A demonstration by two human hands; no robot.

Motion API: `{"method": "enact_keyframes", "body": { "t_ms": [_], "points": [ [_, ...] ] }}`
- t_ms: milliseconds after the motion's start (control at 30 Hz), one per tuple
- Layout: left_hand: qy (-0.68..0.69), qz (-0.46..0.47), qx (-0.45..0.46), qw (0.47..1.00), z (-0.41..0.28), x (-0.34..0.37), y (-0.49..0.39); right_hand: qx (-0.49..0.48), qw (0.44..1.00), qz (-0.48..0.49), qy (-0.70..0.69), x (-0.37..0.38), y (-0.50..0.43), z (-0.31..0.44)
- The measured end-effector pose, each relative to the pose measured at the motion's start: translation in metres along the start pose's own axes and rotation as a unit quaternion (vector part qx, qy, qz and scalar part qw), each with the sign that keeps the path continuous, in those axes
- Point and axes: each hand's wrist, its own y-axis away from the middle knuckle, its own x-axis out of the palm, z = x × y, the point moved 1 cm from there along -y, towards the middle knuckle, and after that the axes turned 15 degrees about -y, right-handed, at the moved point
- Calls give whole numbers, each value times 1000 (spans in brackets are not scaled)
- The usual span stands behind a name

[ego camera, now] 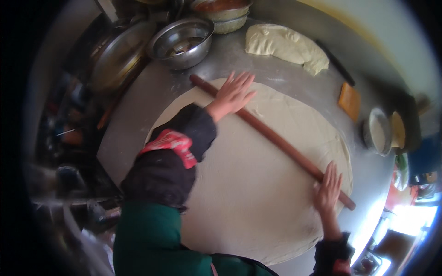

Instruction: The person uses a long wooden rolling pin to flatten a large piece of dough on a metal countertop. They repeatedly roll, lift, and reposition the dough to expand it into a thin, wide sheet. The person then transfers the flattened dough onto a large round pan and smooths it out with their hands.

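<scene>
A large round sheet of rolled dough (248,193) covers much of the metal worktop. Across its upper right part lies a long reddish-brown wooden rolling pin (276,139), running diagonally. My left hand (234,93) rests flat on the pin near its upper left end, fingers extended and slightly apart. Near the lower right end, my right hand (328,189) presses on the pin with straight fingers. Neither hand wraps around it. A thick lump of dough (283,45) sits beyond the sheet, at the top of the view.
A steel bowl (183,43) and stacked bowls (222,15) stand at the top. A dark rod (335,62), an orange scraper (349,101) and a bowl of pale contents (378,131) are at the right. A large round pan (121,57) is at the upper left.
</scene>
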Motion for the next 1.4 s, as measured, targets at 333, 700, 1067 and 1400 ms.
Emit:
{"method": "enact_keyframes", "body": {
  "t_ms": [333,700,1067,1400],
  "points": [
    [26,104,40,993,-31,-31,-6,45,998,41,7,-15,-43,33],
    [6,-48,7,999,-36,43,-95,114,988,-99,41,1,-118,-28],
    [107,-50,-53,992,112,-76,28,-56,983,-175,-4,-6,-45,130],
    [0,136,99,986,173,-158,255,73,986,135,-61,63,115,294]
  ]
}}
